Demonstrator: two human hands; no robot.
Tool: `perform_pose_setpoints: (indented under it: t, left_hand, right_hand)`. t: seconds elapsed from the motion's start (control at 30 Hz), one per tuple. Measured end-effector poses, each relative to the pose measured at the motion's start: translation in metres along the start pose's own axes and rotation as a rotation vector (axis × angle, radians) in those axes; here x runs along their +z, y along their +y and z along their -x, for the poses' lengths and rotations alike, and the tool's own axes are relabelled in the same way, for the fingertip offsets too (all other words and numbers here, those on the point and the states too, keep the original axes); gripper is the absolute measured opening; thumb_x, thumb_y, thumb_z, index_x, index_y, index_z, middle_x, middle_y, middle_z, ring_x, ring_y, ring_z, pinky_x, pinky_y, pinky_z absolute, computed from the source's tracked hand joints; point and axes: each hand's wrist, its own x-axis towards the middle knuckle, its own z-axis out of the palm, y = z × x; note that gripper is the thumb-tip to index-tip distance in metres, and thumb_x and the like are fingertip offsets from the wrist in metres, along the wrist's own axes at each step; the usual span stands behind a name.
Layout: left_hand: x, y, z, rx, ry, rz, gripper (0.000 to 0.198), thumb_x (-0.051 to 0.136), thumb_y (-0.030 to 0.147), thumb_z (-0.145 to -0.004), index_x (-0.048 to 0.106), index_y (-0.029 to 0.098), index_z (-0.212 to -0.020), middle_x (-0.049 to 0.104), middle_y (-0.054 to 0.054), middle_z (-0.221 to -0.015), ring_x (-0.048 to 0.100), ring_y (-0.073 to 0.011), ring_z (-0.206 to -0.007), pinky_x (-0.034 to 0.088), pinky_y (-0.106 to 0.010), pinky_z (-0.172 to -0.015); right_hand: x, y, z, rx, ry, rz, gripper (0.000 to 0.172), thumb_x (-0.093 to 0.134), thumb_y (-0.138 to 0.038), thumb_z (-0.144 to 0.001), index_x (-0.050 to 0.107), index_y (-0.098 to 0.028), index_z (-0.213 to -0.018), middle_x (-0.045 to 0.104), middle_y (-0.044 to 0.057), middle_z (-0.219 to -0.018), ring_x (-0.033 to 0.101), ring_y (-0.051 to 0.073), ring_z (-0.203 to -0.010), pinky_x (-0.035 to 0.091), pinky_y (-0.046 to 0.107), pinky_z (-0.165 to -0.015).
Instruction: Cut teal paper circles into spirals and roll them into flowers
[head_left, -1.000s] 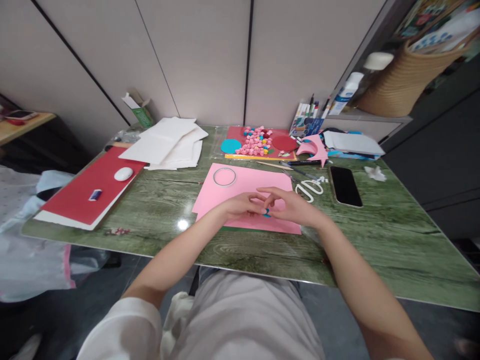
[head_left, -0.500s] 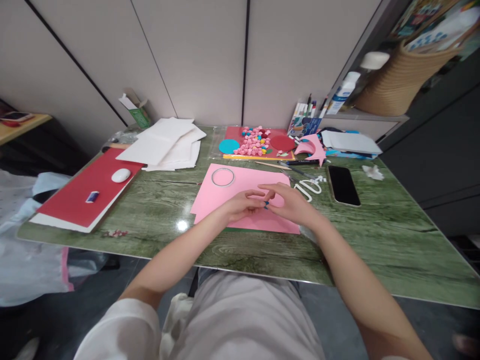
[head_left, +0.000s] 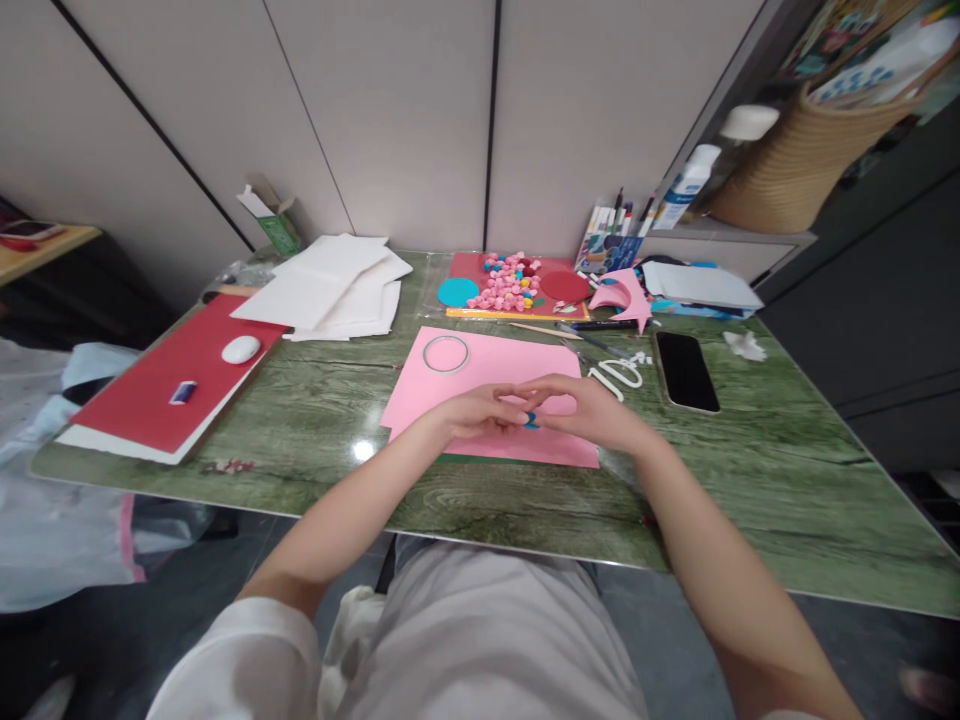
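Blue piece [head_left: 532, 421] — above pink paper [head_left: 495, 362]; ring [head_left: 445, 372] beyond.

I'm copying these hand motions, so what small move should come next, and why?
I'd probably turn the small blue piece slightly with the right hand while the left hand steadies it. Both hands meet at the piece, over the pink paper, so a small turn seems within easy reach; its exact shape is too small to tell.
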Motion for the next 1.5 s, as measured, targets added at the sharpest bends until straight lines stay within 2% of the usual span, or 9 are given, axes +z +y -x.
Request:
perform_pose_setpoints:
  t: [0.13,0.37,0.63,0.8,0.97,1.07,1.2,1.33,1.5]
  left_hand:
    - [0.004,0.0,0.0,0.017,-0.026,0.017,0.05,0.076,0.024,-0.055,0.059,0.015,-0.101,0.059,-0.001,-0.073,0.051,-0.0075,-0.056,0.033,-0.024,-0.055]
    - [0.013,-0.001,-0.001,0.081,0.101,0.178,0.041,0.074,0.02,-0.057,0.061,0.017,-0.096,0.061,-0.003,-0.089,0.049,-0.0049,-0.061,0.033,-0.023,-0.062]
    - [0.015,-0.007,-0.003,0.095,0.098,0.221,0.042,0.074,0.013,-0.055,0.061,0.015,-0.095,0.061,-0.004,-0.093,0.053,-0.0074,-0.07,0.035,-0.022,-0.064]
    - [0.012,-0.004,-0.001,0.117,0.076,0.13,0.047,0.074,0.016,-0.056,0.058,0.016,-0.101,0.062,-0.003,-0.083,0.055,-0.0081,-0.066,0.037,-0.022,-0.062]
    - [0.009,0.008,0.006,0.255,0.038,0.067,0.048,0.074,0.015,-0.057,0.053,0.017,-0.101,0.064,-0.002,-0.074,0.06,-0.0106,-0.069,0.042,-0.025,-0.069]
    - [0.011,0.013,0.009,0.364,0.059,-0.059,0.046,0.073,0.016,-0.058,0.053,0.017,-0.099,0.065,-0.002,-0.071,0.061,-0.0112,-0.069,0.044,-0.025,-0.069]
    - [0.013,0.015,0.011,0.432,0.093,-0.175,0.047,0.073,0.016,-0.059,0.051,0.016,-0.101,0.064,-0.002,-0.072,0.061,-0.0113,-0.069,0.045,-0.024,-0.066]
    - [0.012,0.013,0.01,0.474,0.104,-0.241,0.047,0.072,0.016,-0.059,0.05,0.016,-0.101,0.065,-0.003,-0.076,0.062,-0.0125,-0.073,0.046,-0.025,-0.068]
    - [0.01,0.011,0.008,0.516,0.133,-0.278,0.047,0.072,0.018,-0.06,0.049,0.016,-0.102,0.064,-0.003,-0.077,0.061,-0.0121,-0.073,0.046,-0.025,-0.068]
  right_hand:
    - [0.001,-0.001,0.0,-0.014,-0.008,0.032,0.047,0.057,-0.013,-0.07,0.055,-0.028,-0.115,0.066,-0.001,-0.095,0.06,0.016,-0.086,0.045,0.03,-0.081]
    - [0.0,-0.004,0.0,-0.051,0.095,0.1,0.051,0.053,-0.008,-0.068,0.055,-0.029,-0.114,0.063,0.0,-0.102,0.058,0.017,-0.085,0.044,0.032,-0.08]
    - [-0.001,-0.005,0.0,-0.057,0.054,0.119,0.051,0.053,-0.008,-0.069,0.055,-0.031,-0.114,0.064,-0.001,-0.099,0.057,0.016,-0.081,0.043,0.031,-0.078]
    - [-0.006,-0.003,0.0,-0.03,0.003,-0.075,0.042,0.056,-0.015,-0.072,0.056,-0.025,-0.113,0.061,0.003,-0.1,0.055,0.017,-0.087,0.043,0.032,-0.079]
    - [-0.01,0.007,0.0,0.068,0.098,-0.362,0.029,0.057,-0.026,-0.077,0.058,-0.021,-0.105,0.057,0.003,-0.088,0.054,0.015,-0.08,0.044,0.029,-0.073]
    - [-0.008,0.01,0.0,0.161,0.042,-0.479,0.03,0.056,-0.027,-0.079,0.054,-0.022,-0.108,0.057,0.001,-0.077,0.054,0.013,-0.072,0.044,0.028,-0.068]
    - [-0.003,0.012,0.001,0.226,-0.013,-0.642,0.035,0.058,-0.027,-0.077,0.049,-0.022,-0.111,0.059,0.0,-0.073,0.055,0.012,-0.067,0.044,0.028,-0.067]
    - [-0.001,0.014,0.001,0.229,0.023,-0.678,0.039,0.065,-0.022,-0.07,0.051,-0.022,-0.107,0.059,-0.001,-0.074,0.055,0.012,-0.068,0.043,0.025,-0.066]
    - [-0.002,0.018,0.0,0.227,0.036,-0.637,0.036,0.066,-0.021,-0.068,0.053,-0.021,-0.102,0.059,-0.001,-0.074,0.055,0.011,-0.068,0.042,0.024,-0.065]
